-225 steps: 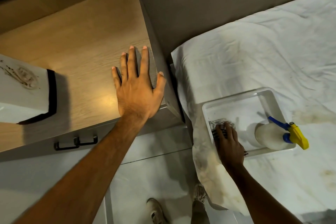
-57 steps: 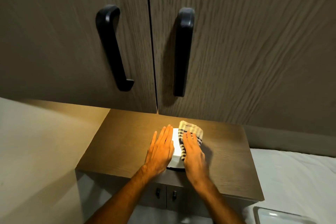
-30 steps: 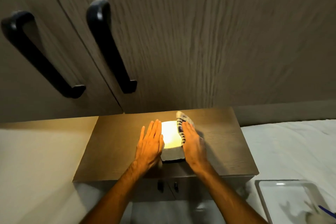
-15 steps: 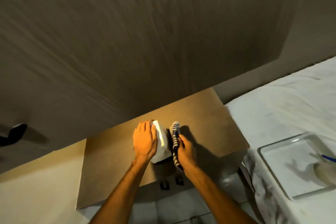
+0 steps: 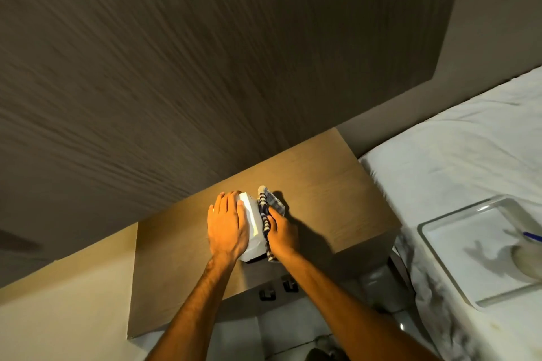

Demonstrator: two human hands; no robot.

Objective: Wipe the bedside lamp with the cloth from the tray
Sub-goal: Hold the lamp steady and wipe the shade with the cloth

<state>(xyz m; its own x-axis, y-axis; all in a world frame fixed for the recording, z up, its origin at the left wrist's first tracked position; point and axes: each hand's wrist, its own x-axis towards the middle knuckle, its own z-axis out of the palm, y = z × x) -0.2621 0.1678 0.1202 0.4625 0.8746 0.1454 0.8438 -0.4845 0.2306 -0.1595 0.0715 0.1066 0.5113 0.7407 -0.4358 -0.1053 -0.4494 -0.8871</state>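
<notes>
Sliding down from the lamp's (image 5: 251,224) top, the right hand (image 5: 282,234) now presses the clutched cloth (image 5: 268,208) against its three-o'clock side (left hand (image 5: 227,226) flat, bracing), so wiping continues.

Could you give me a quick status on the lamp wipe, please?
Left hand flat on lamp. Right hand pressing cloth to lamp's right side. Nothing in the way.
</notes>
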